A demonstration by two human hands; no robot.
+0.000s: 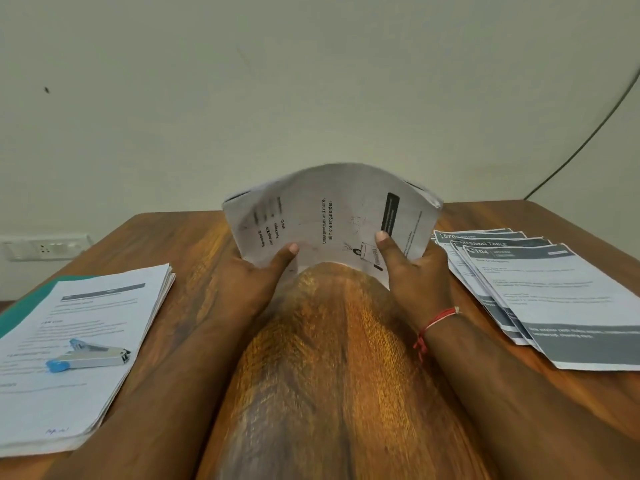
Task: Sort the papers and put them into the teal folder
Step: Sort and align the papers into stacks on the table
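A bundle of printed papers (332, 209) arches upward above the middle of the wooden table (332, 341). My left hand (252, 275) grips its left lower edge, thumb on the front sheet. My right hand (412, 271) grips the right lower edge the same way. A thick stack of papers (69, 393) lies at the left on top of the teal folder (31, 303), of which only the far left corner shows. Several fanned sheets with dark grey headers (554, 292) lie at the right.
A blue and silver stapler (90, 355) rests on the left stack. A wall socket panel (45, 245) sits low on the wall at the left. A dark cable (588, 133) runs down the wall toward the table's far right corner.
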